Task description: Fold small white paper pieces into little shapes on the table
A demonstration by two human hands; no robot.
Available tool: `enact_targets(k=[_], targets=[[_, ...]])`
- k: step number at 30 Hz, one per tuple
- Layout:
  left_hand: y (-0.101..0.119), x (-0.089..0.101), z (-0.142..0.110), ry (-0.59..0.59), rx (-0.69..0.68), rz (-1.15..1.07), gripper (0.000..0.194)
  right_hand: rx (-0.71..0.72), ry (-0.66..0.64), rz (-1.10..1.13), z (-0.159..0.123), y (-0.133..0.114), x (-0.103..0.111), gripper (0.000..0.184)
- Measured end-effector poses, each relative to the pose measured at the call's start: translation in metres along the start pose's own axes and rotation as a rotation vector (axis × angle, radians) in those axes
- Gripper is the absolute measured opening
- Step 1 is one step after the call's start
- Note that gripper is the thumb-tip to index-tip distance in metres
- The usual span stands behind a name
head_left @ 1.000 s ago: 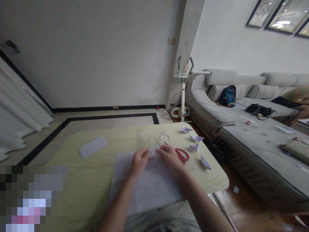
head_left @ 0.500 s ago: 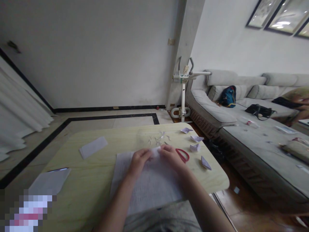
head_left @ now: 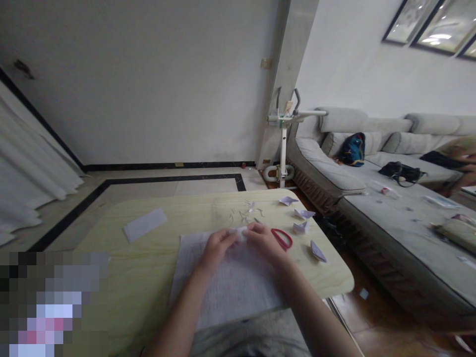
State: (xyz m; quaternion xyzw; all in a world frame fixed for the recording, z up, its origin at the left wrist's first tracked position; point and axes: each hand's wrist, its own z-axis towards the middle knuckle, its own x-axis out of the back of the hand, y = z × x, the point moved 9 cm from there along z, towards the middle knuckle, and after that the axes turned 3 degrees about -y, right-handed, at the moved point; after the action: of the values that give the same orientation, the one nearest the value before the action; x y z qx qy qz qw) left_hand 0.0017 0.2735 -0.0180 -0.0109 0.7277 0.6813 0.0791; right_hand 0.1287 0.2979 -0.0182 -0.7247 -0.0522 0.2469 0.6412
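Observation:
Both my left hand (head_left: 220, 246) and my right hand (head_left: 262, 239) are closed with fingertips pinching a small piece of white paper (head_left: 241, 232) between them. They are above a large sheet of paper (head_left: 234, 287) with faint writing, lying at the table's near side. Beside my right hand rest scissors with red handles (head_left: 282, 239), partly hidden by the hand. Beyond my fingers lie several thin paper scraps (head_left: 243, 215). Along the table's right side stand several folded paper boats, one of them a purple-white paper boat (head_left: 318, 251) nearest me.
A stack of paper strips (head_left: 145, 224) lies on the left of the light wooden table (head_left: 141, 277). A blurred-out patch covers the lower left corner. At right is a grey sofa (head_left: 394, 223) with a black bag (head_left: 401, 172), a blue backpack (head_left: 353, 148) and a seated person.
My hands stay nearly in place, with small finger movements on the white paper. The view has shifted very slightly, and the blurred patch at lower left is larger.

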Motion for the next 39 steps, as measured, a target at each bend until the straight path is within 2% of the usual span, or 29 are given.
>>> enact_targets(k=[5,11,15,18,23,29,35,39], targets=[[-0.001,0.003,0.000,0.042,-0.021,0.063,0.024,-0.012,0.017,-0.035,-0.001,-0.001,0.001,0.022],[-0.002,0.004,-0.001,0.052,-0.035,0.095,0.034,0.019,0.046,-0.145,-0.002,-0.008,-0.001,0.023],[0.001,0.010,-0.003,0.135,-0.010,0.080,0.033,0.100,0.106,-0.222,-0.001,-0.013,0.001,0.022],[0.005,0.005,-0.004,0.095,-0.056,0.118,0.028,0.166,0.135,-0.283,0.000,-0.014,0.005,0.020],[0.011,-0.004,-0.007,0.051,-0.174,0.353,0.025,0.268,0.164,-0.410,-0.001,-0.019,0.007,0.015],[0.017,-0.001,-0.009,0.118,-0.249,0.483,0.030,0.349,0.221,-0.533,-0.007,-0.026,0.001,0.015],[0.019,-0.001,-0.009,0.150,-0.282,0.561,0.031,0.572,0.233,-0.721,-0.020,-0.044,-0.012,0.015],[0.018,0.002,-0.010,0.184,-0.269,0.561,0.032,0.644,0.232,-0.829,-0.025,-0.047,-0.019,0.019]])
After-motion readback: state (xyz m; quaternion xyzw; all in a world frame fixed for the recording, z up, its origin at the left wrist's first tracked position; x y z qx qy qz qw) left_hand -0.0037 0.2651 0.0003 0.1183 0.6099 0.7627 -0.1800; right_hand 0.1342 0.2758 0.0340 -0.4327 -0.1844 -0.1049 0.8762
